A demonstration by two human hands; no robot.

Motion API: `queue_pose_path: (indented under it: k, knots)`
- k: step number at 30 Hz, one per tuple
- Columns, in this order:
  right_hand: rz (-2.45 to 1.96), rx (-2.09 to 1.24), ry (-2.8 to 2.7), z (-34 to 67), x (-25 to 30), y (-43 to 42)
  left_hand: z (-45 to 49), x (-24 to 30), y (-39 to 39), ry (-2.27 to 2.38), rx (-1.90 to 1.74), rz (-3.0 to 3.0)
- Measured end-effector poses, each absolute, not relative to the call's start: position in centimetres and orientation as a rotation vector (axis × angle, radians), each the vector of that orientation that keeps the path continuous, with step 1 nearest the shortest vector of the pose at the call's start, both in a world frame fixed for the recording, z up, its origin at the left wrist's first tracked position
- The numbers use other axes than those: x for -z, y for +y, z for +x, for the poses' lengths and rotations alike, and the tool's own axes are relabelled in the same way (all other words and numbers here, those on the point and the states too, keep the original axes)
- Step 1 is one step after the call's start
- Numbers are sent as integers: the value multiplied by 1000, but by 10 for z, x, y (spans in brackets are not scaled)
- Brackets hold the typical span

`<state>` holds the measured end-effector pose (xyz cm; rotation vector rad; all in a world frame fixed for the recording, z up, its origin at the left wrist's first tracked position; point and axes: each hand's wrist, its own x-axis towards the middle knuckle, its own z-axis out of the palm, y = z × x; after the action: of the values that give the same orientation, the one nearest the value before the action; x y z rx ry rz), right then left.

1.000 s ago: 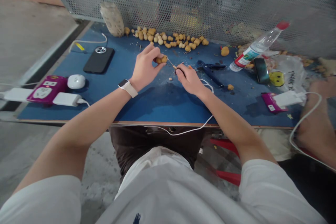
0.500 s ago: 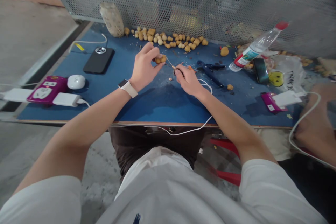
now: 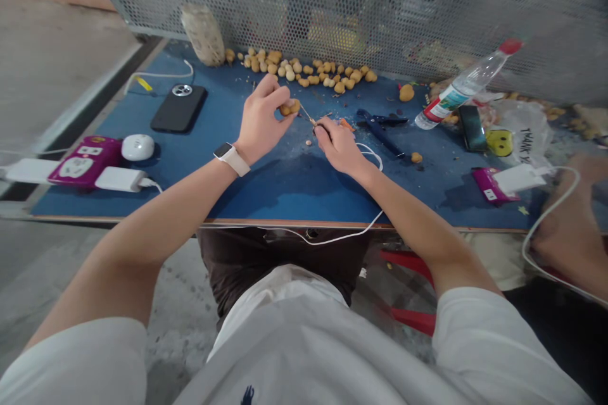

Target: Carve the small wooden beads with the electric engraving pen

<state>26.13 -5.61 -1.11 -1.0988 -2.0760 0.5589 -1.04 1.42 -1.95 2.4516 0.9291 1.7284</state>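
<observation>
My left hand (image 3: pixel 261 117) pinches a small tan two-lobed gourd (image 3: pixel 291 107) between thumb and fingers, above the blue table. Closed round the dark handle of a thin metal pick (image 3: pixel 308 115) is my right hand (image 3: pixel 338 142). The pick's narrow shaft points up and left, its tip at the right end of the gourd; whether it goes inside cannot be made out. Just right of my right hand lie dark blue pliers (image 3: pixel 382 133) and a small orange piece (image 3: pixel 346 124). Fine pale crumbs are scattered near the tool.
Many small gourds (image 3: pixel 308 69) line the perforated metal screen (image 3: pixel 304 6) at the back. A phone (image 3: pixel 179 109), white case (image 3: pixel 137 147) and purple power strip (image 3: pixel 88 161) stand left. Right are a tilted bottle (image 3: pixel 451 98), plastic bag (image 3: pixel 522 126) and another person's arm (image 3: pixel 570 221). A white cable (image 3: pixel 332 239) crosses the table's edge.
Almost nothing differs. My left hand and the gourd shift very slightly; both hands keep their hold.
</observation>
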Motion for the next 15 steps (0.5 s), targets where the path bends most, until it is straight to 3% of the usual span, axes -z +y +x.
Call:
queue_pose_path:
  k: [10,15]
  knots:
    - [-1082,-863,-1860,251,7,-64,-10,28,19,1006,-1653,2284]
    - [-1047,-741,-1927,272,-4,-56,-8,31,22,965,-1677,2136]
